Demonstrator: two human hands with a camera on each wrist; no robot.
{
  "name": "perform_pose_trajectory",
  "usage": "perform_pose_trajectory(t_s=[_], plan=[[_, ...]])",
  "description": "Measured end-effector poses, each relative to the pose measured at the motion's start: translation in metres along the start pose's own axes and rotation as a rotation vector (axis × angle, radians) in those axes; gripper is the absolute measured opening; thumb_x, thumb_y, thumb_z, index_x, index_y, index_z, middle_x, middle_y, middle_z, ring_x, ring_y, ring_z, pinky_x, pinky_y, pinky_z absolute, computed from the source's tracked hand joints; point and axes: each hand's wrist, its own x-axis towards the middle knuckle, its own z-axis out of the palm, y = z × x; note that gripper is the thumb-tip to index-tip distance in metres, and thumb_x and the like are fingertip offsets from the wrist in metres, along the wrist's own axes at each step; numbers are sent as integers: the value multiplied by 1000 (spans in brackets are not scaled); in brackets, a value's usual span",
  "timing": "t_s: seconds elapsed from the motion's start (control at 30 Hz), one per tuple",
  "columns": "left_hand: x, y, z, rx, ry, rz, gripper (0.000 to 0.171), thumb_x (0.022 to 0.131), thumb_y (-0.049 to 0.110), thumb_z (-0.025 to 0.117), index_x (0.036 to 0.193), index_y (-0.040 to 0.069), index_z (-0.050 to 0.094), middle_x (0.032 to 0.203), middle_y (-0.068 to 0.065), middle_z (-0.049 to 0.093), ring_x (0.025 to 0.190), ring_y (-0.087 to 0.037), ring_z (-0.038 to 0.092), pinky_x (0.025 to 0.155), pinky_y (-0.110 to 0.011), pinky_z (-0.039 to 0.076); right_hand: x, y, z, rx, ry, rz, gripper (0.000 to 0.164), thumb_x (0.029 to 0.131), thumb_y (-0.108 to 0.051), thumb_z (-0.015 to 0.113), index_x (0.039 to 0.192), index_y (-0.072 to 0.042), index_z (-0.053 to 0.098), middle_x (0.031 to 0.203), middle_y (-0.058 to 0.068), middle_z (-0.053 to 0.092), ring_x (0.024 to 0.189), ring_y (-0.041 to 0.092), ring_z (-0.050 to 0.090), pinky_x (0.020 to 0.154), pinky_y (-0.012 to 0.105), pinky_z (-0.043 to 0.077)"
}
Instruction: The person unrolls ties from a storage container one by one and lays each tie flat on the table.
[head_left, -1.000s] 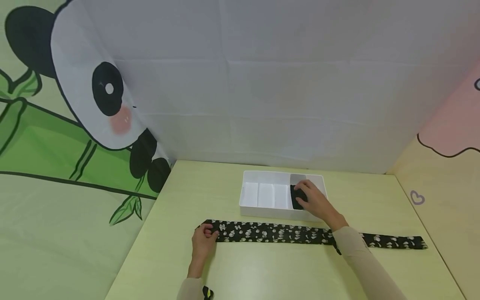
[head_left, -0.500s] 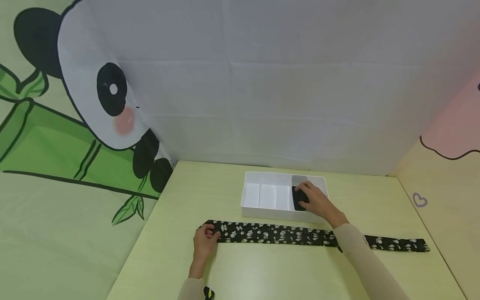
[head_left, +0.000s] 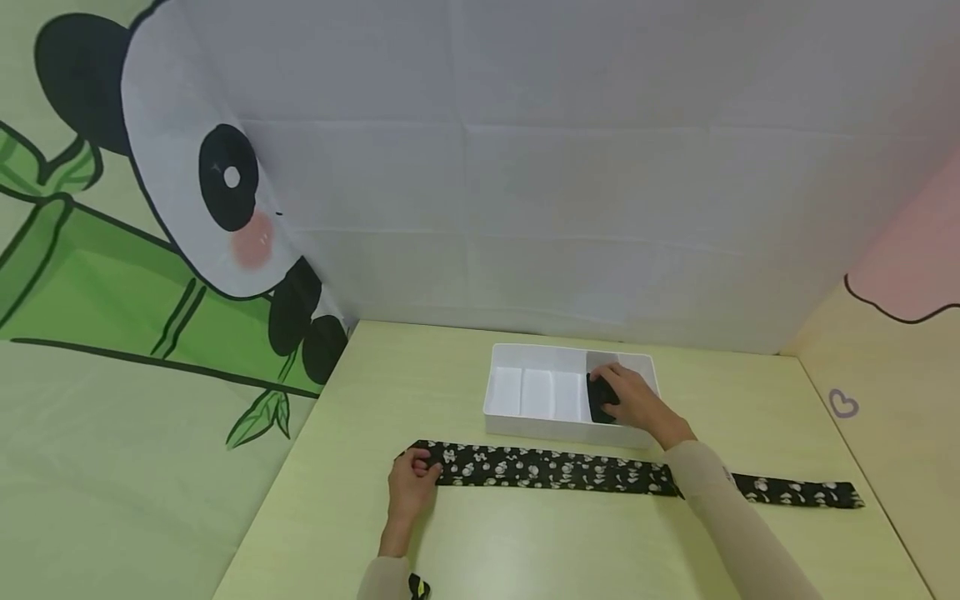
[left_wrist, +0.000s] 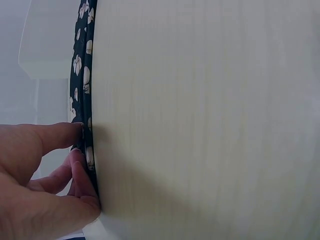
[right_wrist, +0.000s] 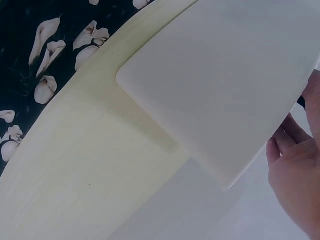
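Note:
Across the table lies a long, flat black fabric strip (head_left: 540, 467) with a pale flower print. At its left end my left hand (head_left: 411, 487) pinches the edge; in the left wrist view the thumb and fingers (left_wrist: 60, 137) meet on the folded strip (left_wrist: 82, 75). Behind the strip stands a white divided tray (head_left: 536, 423). My right hand (head_left: 633, 400) reaches into its right part and holds a black item (head_left: 597, 400) there, its kind unclear. In the right wrist view the tray wall (right_wrist: 215, 85) hides most of that item, and the right hand (right_wrist: 297, 165) shows at the edge.
My right forearm (head_left: 723, 508) crosses above the strip, whose narrower right end (head_left: 798, 492) points toward the table's right edge. Printed cloth walls (head_left: 525, 208) rise at the back and sides. A small black and yellow thing (head_left: 418, 586) shows beside the left sleeve.
The whole head view has shifted slightly. Both hands keep their places, on the strip's left end and on the black item in the tray.

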Motion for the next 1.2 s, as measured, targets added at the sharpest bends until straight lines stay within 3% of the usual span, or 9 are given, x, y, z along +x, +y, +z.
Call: perform_pose_trajectory(t_s=[0.23, 0.63, 0.9, 1.13, 1.2], plan=[[-1, 2, 1, 4, 1, 9, 24, 87, -1, 77, 107, -8, 65, 91, -13, 59, 81, -20, 56, 70, -32, 47, 1, -1, 1, -21, -57, 10, 59, 80, 6, 84, 130, 1, 55, 132, 25, 60, 124, 47, 53, 111, 65, 30], [-2, 1, -1, -5, 7, 20, 24, 86, -2, 78, 106, -9, 65, 90, -14, 60, 79, -20, 56, 70, -32, 48, 2, 1, 5, 13, -48, -4, 56, 81, 11, 80, 129, 2, 53, 128, 24, 62, 123, 45, 55, 117, 63, 21], [-2, -1, 0, -3, -3, 2, 25, 87, 0, 78, 106, -8, 65, 90, -12, 58, 80, -18, 55, 69, -31, 47, 2, 2, 6, 52, -34, -8, 54, 80, 14, 78, 127, 3, 55, 125, 24, 62, 122, 47, 54, 116, 65, 23], [-2, 0, 0, -1, 7, 5, 26, 87, 0, 78, 107, -7, 64, 91, -12, 58, 80, -18, 54, 69, -29, 46, 1, 3, 3, 97, -55, 62, 52, 84, 11, 77, 131, -1, 55, 129, 24, 58, 122, 47, 52, 99, 63, 45], [-1, 0, 0, -3, 9, 6, 26, 87, -1, 78, 107, -7, 64, 91, -13, 58, 81, -19, 55, 70, -29, 46, 2, 4, 2, 108, -49, 72, 52, 85, 11, 76, 131, 0, 55, 131, 25, 57, 123, 46, 53, 99, 62, 46]])
